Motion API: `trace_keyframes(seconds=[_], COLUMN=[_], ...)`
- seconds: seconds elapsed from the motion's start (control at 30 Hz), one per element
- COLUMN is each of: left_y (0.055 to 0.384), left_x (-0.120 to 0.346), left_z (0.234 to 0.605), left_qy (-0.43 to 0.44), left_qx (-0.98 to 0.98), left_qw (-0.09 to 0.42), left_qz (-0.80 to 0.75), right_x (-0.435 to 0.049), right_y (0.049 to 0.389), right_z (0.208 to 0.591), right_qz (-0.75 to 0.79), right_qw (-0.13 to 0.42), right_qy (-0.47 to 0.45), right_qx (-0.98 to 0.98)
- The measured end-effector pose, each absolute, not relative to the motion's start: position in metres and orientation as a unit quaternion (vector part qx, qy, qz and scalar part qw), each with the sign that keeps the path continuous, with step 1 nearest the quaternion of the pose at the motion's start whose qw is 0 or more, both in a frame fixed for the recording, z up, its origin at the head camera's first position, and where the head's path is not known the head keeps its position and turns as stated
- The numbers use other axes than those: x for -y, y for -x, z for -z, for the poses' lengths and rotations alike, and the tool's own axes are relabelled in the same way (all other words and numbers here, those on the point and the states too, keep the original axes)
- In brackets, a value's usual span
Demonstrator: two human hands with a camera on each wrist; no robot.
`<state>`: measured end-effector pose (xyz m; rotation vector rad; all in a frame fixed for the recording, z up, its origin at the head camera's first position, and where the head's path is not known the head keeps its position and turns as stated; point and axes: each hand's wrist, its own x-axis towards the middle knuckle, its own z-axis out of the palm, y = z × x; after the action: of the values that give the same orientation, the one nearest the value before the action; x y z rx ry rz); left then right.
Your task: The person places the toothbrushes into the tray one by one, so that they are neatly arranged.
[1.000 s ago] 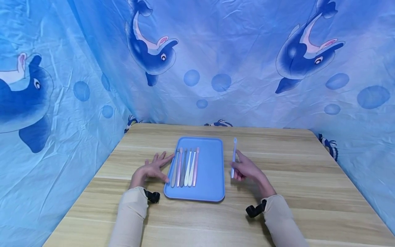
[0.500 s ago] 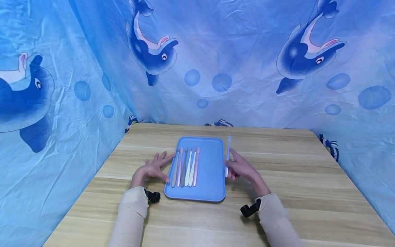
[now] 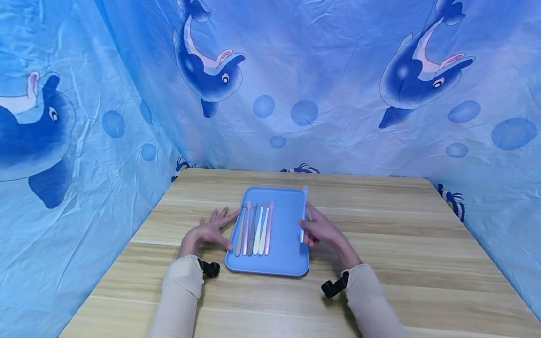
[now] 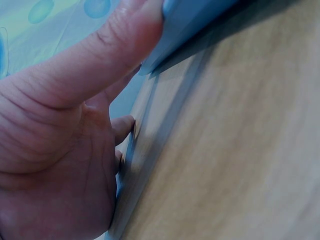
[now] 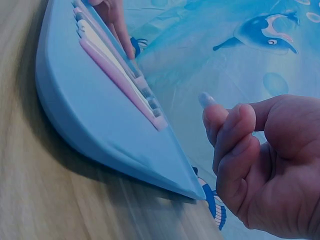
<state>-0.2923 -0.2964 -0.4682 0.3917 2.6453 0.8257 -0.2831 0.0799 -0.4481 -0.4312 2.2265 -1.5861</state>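
Observation:
A blue tray (image 3: 289, 260) lies on the wooden table. Several toothbrushes stand side by side along its left half, among them a pink toothbrush (image 3: 269, 230) at the row's right end, with white and grey ones beside it. My right hand (image 3: 320, 229) pinches a pale blue toothbrush (image 3: 305, 203) over the tray's right edge, head pointing away from me. In the right wrist view only its tip (image 5: 206, 99) shows past the fingers. My left hand (image 3: 209, 231) has its fingers spread, with thumb and forefinger touching the tray's left edge.
The wooden table (image 3: 380, 225) reaches back to a blue curtain (image 3: 329, 145) printed with dolphins, which also hangs along the left side. A black wrist camera (image 3: 209, 269) sits at the left cuff and another camera (image 3: 334, 286) at the right.
My right hand has moved left with the pale blue toothbrush, from beside the tray to over its right edge. The left hand and the row of toothbrushes have stayed in place.

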Motion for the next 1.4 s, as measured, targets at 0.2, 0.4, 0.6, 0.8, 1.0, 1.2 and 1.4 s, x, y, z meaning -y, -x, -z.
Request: trace_keyframes(seconds=[0.2,0.4,0.6,0.8,1.0,1.2,1.4], left_y=[0.292,0.292,0.292,0.292,0.292,0.292,0.292], left_x=[0.296,0.297,0.296,0.296,0.296,0.297,0.298], left_z=[0.467,0.467,0.468,0.467,0.467,0.468,0.468], left_qy=[-0.132,-0.132,-0.134,-0.134,-0.133,-0.134,-0.141], left_qx=[-0.930,-0.932,-0.931,-0.929,-0.930,-0.929,-0.929], left_qw=[0.173,0.172,0.174,0.176,0.176,0.177,0.172], left_qz=[-0.296,-0.291,-0.292,-0.295,-0.295,-0.297,-0.296], right_x=[-0.071,-0.064,-0.057,-0.049,-0.040,-0.032,-0.025], right_y=[0.283,0.283,0.281,0.281,0.280,0.279,0.280], right_z=[0.450,0.451,0.454,0.459,0.462,0.466,0.471], right_qz=[0.558,0.555,0.555,0.555,0.552,0.550,0.549], right_qw=[0.195,0.203,0.203,0.206,0.214,0.212,0.218], right_qy=[0.145,0.140,0.135,0.131,0.134,0.135,0.133], right_qx=[-0.794,-0.794,-0.795,-0.795,-0.795,-0.796,-0.796])
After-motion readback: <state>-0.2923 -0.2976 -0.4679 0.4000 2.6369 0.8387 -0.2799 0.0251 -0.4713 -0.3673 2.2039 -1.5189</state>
